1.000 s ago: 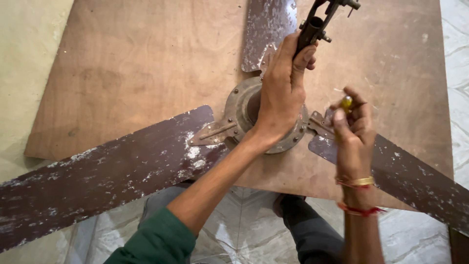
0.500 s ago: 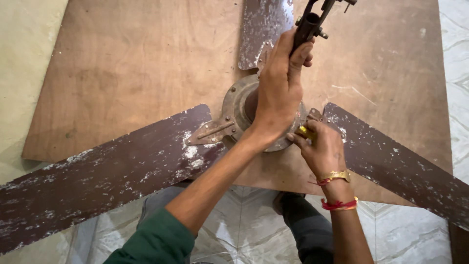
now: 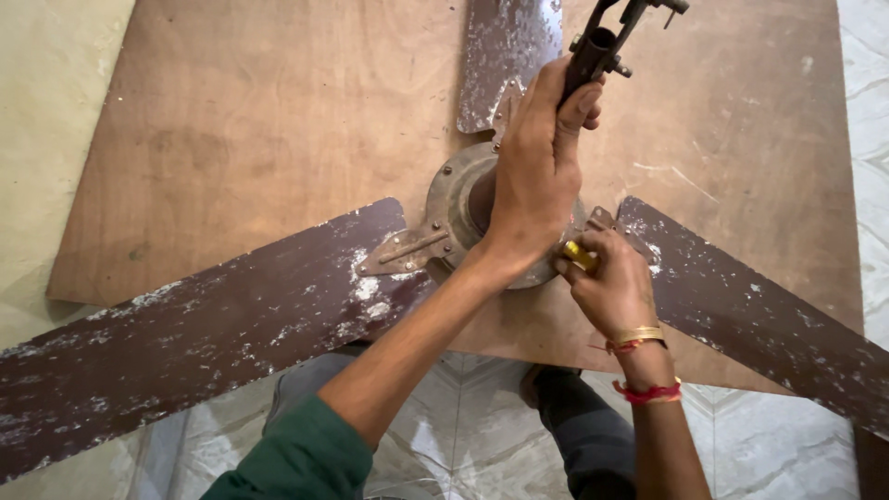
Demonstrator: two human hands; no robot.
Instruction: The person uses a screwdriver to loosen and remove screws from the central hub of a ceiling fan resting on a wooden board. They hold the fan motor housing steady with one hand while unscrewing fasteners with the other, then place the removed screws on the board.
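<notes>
Three dark, paint-flecked fan blades [image 3: 213, 324] spread from one motor hub [image 3: 454, 208] on a plywood board [image 3: 250, 120]. The left hand [image 3: 537, 176] grips the downrod [image 3: 597, 46], covering the hub; the right hand [image 3: 611, 282] pinches a yellow-handled screwdriver [image 3: 580, 256] beside it.

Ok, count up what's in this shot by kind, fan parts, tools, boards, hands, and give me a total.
Fan blades: 3 (left, top, right)
Fan motor hub: 1
Down rod: 1, gripped by the left hand
Yellow-handled tool: 1, in the right hand
Plywood board: 1
Hands: 2
Total: 9
</notes>
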